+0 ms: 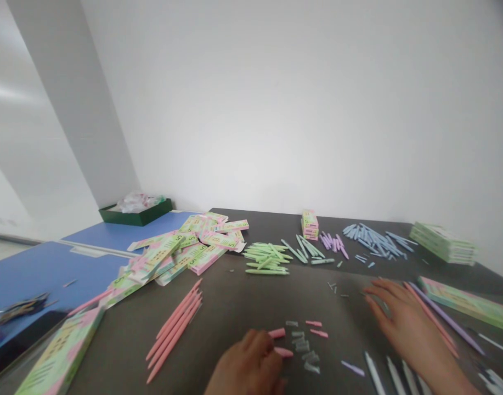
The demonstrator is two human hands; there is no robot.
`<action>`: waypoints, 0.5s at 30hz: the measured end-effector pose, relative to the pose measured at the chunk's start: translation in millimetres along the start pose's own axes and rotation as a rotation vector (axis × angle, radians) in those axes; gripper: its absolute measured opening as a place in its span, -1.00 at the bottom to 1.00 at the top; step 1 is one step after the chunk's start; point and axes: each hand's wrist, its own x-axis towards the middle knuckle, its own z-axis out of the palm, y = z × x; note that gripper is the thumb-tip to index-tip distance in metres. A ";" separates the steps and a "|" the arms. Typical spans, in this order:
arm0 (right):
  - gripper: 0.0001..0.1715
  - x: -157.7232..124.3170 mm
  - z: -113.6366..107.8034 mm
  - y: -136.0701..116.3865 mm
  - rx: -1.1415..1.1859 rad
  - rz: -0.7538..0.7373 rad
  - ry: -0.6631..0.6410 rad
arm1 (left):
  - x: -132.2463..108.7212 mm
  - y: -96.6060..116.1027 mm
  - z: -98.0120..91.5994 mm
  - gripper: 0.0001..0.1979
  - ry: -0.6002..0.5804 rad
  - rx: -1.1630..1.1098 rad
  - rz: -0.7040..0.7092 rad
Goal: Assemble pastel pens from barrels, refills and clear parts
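My left hand (247, 367) rests at the near edge of the dark table (235, 307), fingers curled over small pink pen caps (277, 333); whether it grips one is hidden. Just to its right lie grey caps (303, 345). My right hand (403, 318) lies palm down with fingers spread, beside long pink and purple pens (436, 321). Several long pink pens (177, 323) lie to the left of my left hand.
A heap of green-pink boxes (181, 252) covers the left. Green pens (267, 258), purple pens (333, 241) and blue pens (374, 238) lie farther back. Stacked boxes (442, 241) sit far right. A green tray (136, 211) stands on the blue table (49, 263).
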 end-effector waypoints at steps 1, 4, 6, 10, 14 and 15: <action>-0.62 0.5 -1.2 0.4 -0.008 -0.006 0.007 | -4.9 -13.3 -4.9 -0.87 0.008 0.021 -0.106; -0.61 0.9 -3.3 2.9 -0.033 -0.018 0.021 | -35.3 -58.5 -11.3 -0.76 0.045 0.193 -0.382; -0.61 0.4 -2.6 5.1 -0.042 -0.019 0.018 | -60.6 -88.7 -6.3 -0.56 0.062 0.292 -0.503; -0.59 -1.7 2.5 10.4 -0.034 -0.037 0.029 | -94.5 -127.1 8.5 -0.42 -0.012 0.316 -0.628; -0.58 -6.2 12.0 18.7 -0.030 -0.084 0.056 | -100.1 -133.0 7.5 -0.48 -0.111 0.268 -0.671; -0.59 -7.4 15.0 20.9 -0.025 -0.099 0.068 | -100.1 -132.6 5.4 -0.49 -0.118 0.260 -0.669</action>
